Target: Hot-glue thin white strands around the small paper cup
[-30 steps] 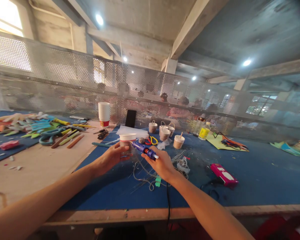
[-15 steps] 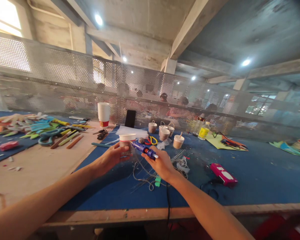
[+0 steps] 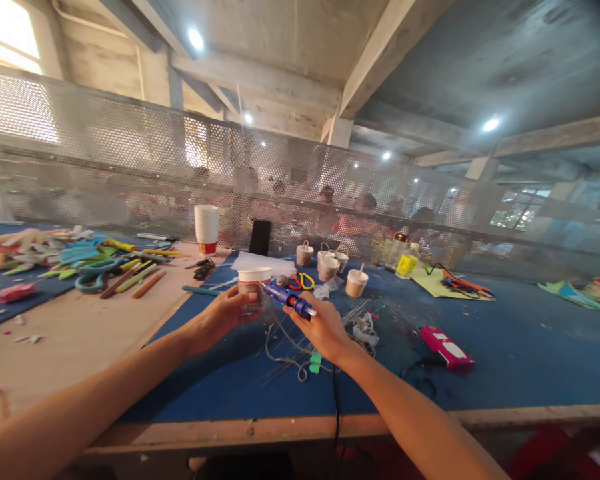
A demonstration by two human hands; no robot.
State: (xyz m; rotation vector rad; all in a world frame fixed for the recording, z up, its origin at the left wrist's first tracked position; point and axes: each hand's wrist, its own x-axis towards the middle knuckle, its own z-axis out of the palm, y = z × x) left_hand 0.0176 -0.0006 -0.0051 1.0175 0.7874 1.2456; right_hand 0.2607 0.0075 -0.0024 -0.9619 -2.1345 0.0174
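Note:
My left hand (image 3: 233, 311) is closed around a paper cup (image 3: 255, 274) with a white rim, held upright above the blue mat. In my right hand (image 3: 321, 325) is a purple hot glue gun (image 3: 289, 298), its nozzle pointing left at the cup's side. Whether the nozzle touches the cup I cannot tell. A grey cord (image 3: 283, 361) lies in loops on the mat below both hands, among thin clear strands. Just behind the glue gun are red-and-yellow-handled scissors (image 3: 306, 281).
Several small cups (image 3: 329, 268) stand behind my hands, one with a stick (image 3: 356, 283). A stack of paper cups (image 3: 207, 229) and a dark phone (image 3: 261, 237) are farther back. Blue scissors (image 3: 98, 274) lie left; a pink box (image 3: 447, 348) and yellow-labelled bottle (image 3: 408, 261) are right.
The view has shifted very slightly. Both hands keep their hold on the cup and the glue gun, in nearly the same places.

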